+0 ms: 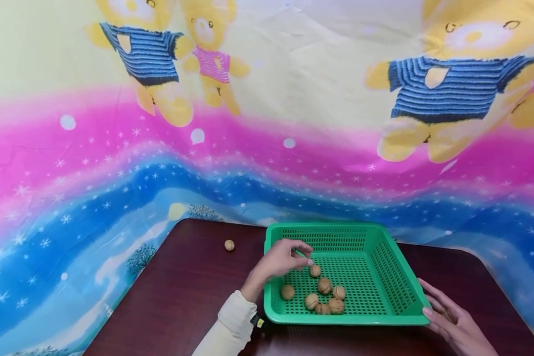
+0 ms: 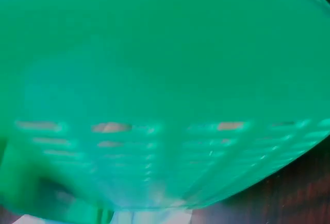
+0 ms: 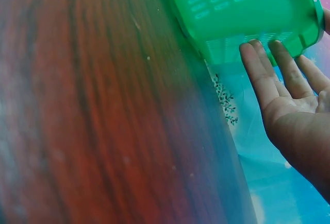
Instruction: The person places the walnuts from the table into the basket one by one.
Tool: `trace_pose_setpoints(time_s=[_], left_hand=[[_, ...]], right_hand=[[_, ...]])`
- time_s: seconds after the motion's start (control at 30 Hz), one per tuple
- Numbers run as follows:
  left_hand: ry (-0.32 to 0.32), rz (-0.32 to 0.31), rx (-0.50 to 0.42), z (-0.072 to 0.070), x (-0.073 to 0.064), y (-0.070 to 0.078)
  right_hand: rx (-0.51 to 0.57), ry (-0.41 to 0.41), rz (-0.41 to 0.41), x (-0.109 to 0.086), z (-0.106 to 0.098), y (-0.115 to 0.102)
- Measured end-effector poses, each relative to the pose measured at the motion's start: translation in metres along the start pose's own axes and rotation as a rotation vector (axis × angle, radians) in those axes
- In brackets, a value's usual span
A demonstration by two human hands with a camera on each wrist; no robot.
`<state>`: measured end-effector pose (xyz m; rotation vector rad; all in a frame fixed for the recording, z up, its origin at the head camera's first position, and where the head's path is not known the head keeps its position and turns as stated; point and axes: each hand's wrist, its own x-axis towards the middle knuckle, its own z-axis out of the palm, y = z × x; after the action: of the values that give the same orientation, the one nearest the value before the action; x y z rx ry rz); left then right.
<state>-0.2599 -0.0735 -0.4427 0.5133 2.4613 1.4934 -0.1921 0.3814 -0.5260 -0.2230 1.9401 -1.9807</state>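
Observation:
A green plastic basket stands on the table with several walnuts on its slotted floor, most of them near the front left. My left hand reaches in over the left rim, fingers loosely bent and thumb tip right at one walnut. In the left wrist view only the basket's outer wall shows close up, and the hand is hidden. At the front right corner my right hand holds the basket, thumb on the rim and fingers along the outer wall.
One loose walnut lies on the dark wooden table, left of the basket. Behind the table hangs a cloth printed with bears and snowflakes. A dark band with a yellow mark sits by the left sleeve.

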Motion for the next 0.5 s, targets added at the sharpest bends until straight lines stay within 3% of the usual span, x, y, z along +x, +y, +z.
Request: trace_pose_setpoints(time_s=[0.23,0.5], left_hand=[[0.149,0.055,-0.053,-0.037,-0.012,-0.006],[0.267,0.025,-0.136,-0.080,-0.029,-0.022]], right_hand=[[-0.016,-0.006,0.018,0.002,0.000,-0.002],[-0.048,0.022,0.054,0.001,-0.001,-0.002]])
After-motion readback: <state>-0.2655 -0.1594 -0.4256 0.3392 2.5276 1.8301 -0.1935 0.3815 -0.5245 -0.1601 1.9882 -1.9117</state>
